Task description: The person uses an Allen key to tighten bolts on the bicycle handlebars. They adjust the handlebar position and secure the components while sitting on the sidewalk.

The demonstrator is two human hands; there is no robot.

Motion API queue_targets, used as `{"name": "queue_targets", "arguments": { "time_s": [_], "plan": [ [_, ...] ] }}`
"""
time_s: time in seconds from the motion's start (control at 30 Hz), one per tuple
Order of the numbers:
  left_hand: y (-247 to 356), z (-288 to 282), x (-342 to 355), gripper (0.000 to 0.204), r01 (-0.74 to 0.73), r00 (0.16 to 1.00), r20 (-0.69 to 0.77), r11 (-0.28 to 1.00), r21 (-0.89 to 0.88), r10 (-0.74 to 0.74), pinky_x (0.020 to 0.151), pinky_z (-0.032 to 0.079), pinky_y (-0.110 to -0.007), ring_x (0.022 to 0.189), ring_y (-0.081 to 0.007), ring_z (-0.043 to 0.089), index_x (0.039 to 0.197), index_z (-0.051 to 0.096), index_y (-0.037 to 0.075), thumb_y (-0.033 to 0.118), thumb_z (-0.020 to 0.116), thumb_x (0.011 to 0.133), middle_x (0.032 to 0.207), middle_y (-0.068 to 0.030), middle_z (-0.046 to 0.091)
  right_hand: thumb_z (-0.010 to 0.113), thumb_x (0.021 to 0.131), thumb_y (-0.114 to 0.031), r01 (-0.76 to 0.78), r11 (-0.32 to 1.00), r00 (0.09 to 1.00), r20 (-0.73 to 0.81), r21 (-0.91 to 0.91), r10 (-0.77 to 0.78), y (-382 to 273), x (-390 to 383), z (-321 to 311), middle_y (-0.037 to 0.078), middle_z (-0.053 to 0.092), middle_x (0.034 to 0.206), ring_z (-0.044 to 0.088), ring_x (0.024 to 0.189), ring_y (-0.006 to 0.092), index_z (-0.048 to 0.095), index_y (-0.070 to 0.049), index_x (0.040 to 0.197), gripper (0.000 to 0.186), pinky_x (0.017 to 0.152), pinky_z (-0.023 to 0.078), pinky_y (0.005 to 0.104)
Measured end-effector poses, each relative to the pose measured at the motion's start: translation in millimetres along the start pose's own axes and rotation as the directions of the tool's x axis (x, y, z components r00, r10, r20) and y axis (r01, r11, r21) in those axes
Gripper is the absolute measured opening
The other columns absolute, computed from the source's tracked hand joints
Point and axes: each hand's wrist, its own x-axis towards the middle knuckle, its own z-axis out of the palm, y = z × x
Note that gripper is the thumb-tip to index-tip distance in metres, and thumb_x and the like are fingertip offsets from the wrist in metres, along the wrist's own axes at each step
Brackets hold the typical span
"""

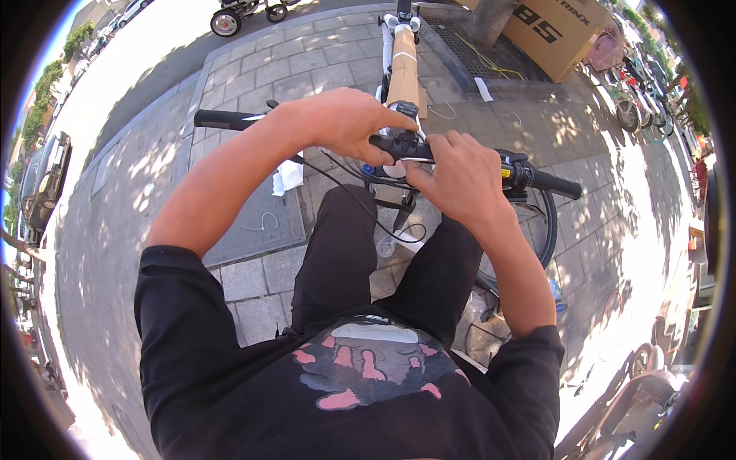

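A black bicycle handlebar (224, 118) crosses in front of me, with a brake and shifter unit (519, 175) at its right and dark cables (368, 213) hanging below. My left hand (356, 126) is curled round the middle of the bar at the stem clamp (402, 142), index finger extended over the top. My right hand (456, 172) grips the bar just right of the clamp, fingers bent over it, thumb low near the stem. Beyond the hands, the bike's frame (405, 61) is wrapped in brown cardboard. Whether either hand also holds something small is hidden.
A large cardboard box (567, 42) leans by a tree trunk (487, 19) at the back right. Parked bicycles (636, 107) line the right, a car (42, 184) stands far left, and a wheeled chair (230, 19) is at the top. Paper scraps (287, 180) lie on the pavement.
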Motion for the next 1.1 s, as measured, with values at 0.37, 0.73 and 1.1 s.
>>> {"name": "queue_targets", "arguments": {
  "time_s": [0.37,0.73,1.1],
  "plan": [
    [-6,8,8,0.071,-0.038,0.999,-0.008,0.992,-0.123,0.037,0.067,0.048,-0.043,0.067,-0.0274,0.064,0.154,0.064,0.025,0.034,0.083,0.087,0.071,-0.0103,0.062,0.068,0.103,-0.031,-0.103,0.890,0.995,0.039,0.444,0.096,6,-20,-44,0.017,0.071,0.110,0.069,0.103,0.0372,0.076,-0.001,0.112,0.032,0.090,0.054,0.0458],
    [-4,11,10,0.072,-0.027,1.000,-0.008,0.992,-0.120,0.027,0.063,0.041,-0.041,0.063,-0.0213,0.050,0.156,0.062,0.022,0.033,0.082,0.088,0.067,-0.0069,0.052,0.072,0.106,-0.011,-0.181,0.484,0.955,0.036,0.856,0.293,-53,-135,-22,0.011,0.075,0.097,0.074,0.085,0.0208,0.076,-0.002,0.120,0.017,0.077,0.057,0.0321],
    [9,7,8,0.071,0.071,0.997,0.004,0.985,-0.157,-0.071,0.060,0.034,-0.036,0.061,-0.0138,0.040,0.155,0.065,0.024,0.028,0.084,0.087,0.065,0.0021,0.037,0.063,0.110,-0.009,-0.260,-0.453,0.900,0.384,0.853,0.206,-70,-141,33,0.014,0.077,0.110,0.077,0.086,0.0175,0.072,0.006,0.129,0.027,0.075,0.061,0.0287]
  ]
}}
